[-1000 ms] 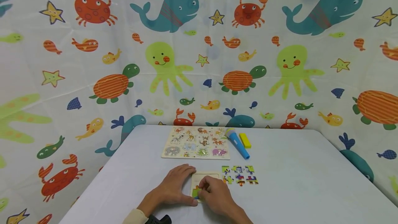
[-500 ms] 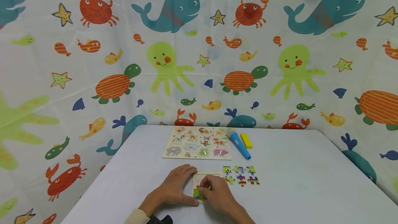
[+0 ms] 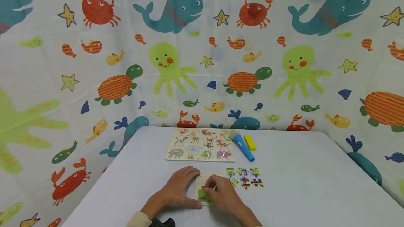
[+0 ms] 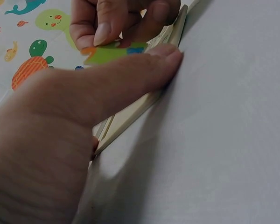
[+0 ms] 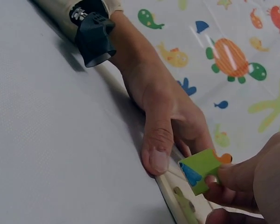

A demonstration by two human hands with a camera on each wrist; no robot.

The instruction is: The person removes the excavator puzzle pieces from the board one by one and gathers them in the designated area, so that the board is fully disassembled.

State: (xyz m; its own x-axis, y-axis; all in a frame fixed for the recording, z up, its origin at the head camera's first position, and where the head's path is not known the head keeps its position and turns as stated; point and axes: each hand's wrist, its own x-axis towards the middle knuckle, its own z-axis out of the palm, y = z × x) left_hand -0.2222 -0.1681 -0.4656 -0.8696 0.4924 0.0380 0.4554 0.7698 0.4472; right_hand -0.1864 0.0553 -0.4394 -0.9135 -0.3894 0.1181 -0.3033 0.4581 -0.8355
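Observation:
My left hand rests along the left side of a small wooden puzzle tray, its fingers by the far corner. In the right wrist view its thumb presses on the near edge. Over the tray, my right hand pinches a jigsaw piece between thumb and fingertips. That piece is lime green with a blue corner and an orange tab, and it is held tilted. Beneath it another green shape shows inside the tray. The right hand hides much of the tray in the head view.
Several loose jigsaw pieces lie in two rows right of the tray. Behind stand an animal peg puzzle board, a blue toy microphone and a yellow block. A patterned sea-animal cloth hangs at the back.
My right hand has shifted slightly right and up with the green piece, which has tilted. The left hand keeps its place on the tray. The head view has turned a little.

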